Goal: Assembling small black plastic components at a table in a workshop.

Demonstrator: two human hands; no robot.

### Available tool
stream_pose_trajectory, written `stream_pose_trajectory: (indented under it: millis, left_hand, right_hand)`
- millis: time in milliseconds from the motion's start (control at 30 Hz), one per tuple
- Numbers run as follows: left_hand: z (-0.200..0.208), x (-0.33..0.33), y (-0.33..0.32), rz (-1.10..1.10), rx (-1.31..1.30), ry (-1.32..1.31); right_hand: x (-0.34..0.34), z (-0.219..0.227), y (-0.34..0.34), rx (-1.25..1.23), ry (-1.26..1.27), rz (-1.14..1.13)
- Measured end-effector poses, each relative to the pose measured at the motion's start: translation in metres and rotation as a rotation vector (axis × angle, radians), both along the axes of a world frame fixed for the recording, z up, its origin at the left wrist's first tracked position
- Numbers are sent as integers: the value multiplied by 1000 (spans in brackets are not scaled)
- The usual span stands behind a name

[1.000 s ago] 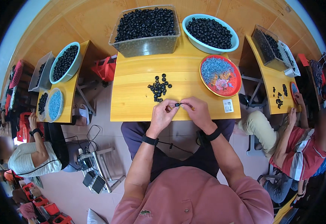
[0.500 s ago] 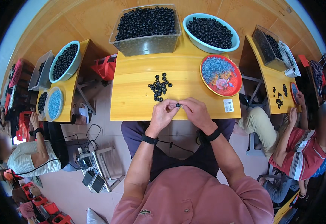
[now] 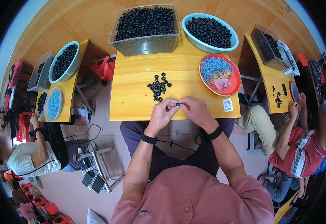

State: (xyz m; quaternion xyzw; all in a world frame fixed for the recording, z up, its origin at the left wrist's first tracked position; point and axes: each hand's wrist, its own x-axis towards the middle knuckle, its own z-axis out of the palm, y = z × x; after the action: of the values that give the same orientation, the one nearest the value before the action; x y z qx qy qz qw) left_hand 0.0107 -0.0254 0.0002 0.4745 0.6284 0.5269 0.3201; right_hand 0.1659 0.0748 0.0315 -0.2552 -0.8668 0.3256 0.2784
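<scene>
Over the table's near edge, my left hand (image 3: 162, 114) pinches a small black knob-like piece (image 3: 178, 105) between thumb and fingertips. My right hand (image 3: 197, 113) meets it from the other side, fingers bent and pressed together at the piece; whether they hold something tiny as well is hidden. Just beyond my left hand lies a loose group of similar round black pieces (image 3: 157, 88), several showing a hole. To the right stands a round red tray (image 3: 234, 85) with a flower pattern, part-covered by a heap of small thin bluish-silver pieces (image 3: 212, 68).
At the back of the yellow table (image 3: 133, 74) stand a clear plastic bin (image 3: 144, 48) and a light-blue basin (image 3: 204, 47), both full of black pieces. A white label (image 3: 227, 105) sits at the near right corner. People work at tables on both sides.
My right hand has shifted slightly, its fingers coming up and over the black piece. My left hand keeps its pinch in nearly the same place.
</scene>
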Motion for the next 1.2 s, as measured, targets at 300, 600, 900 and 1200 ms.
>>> stream_pose_trajectory:
  millis: [300, 600, 900, 1200]
  left_hand:
    - [-3, -2, 0, 1, -25, 37]
    - [-9, -7, 2, -73, -77, -100]
    - [-1, 2, 6, 43, -124, -106]
    - [10, 6, 1, 32, -61, 68]
  right_hand:
    - [-3, -2, -3, 165, 17, 23]
    - [-10, -4, 1, 42, -9, 33]
    - [-12, -9, -12, 65, 1, -23]
    - [-11, -16, -2, -358, 136, -120]
